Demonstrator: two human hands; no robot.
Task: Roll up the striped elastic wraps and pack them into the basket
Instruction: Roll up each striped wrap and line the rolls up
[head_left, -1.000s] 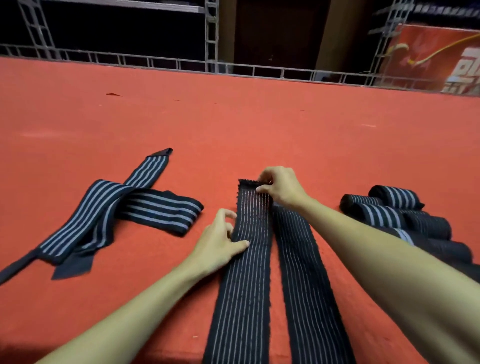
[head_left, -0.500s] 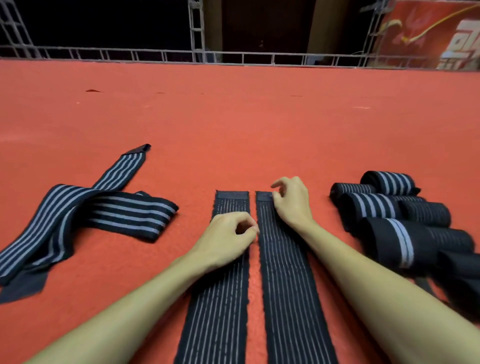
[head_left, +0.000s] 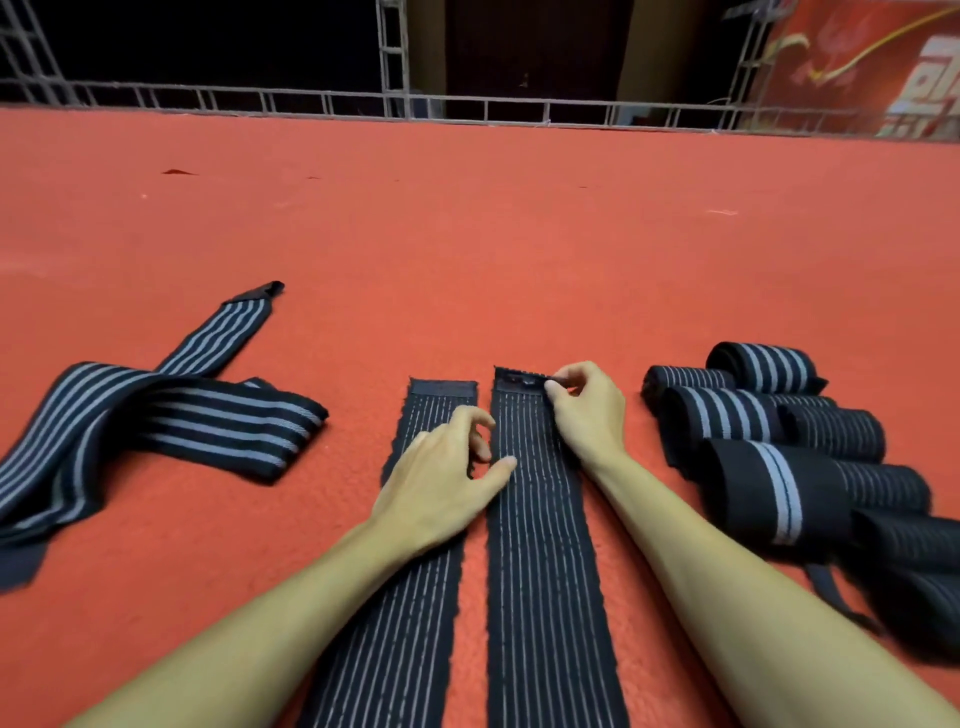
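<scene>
Red carpet fills the view, with two black pin-striped wraps laid flat side by side at 6 o'clock, running toward 12. The left hand rests palm down on the left wrap, its fingers loosely bent and gripping nothing visible, its thumb tip touching the near edge of the right wrap. The right hand, wrist low and fingers curled, pinches the far right corner of the right wrap between thumb and forefinger. Both forearms reach in from the bottom edge. The near ends of both flat wraps are cut off by the frame. At 9 o'clock lies a loose tangle of wraps, its tail cut off at the left. At 3 o'clock sit the rolled wraps, the nearest ones blurred.
</scene>
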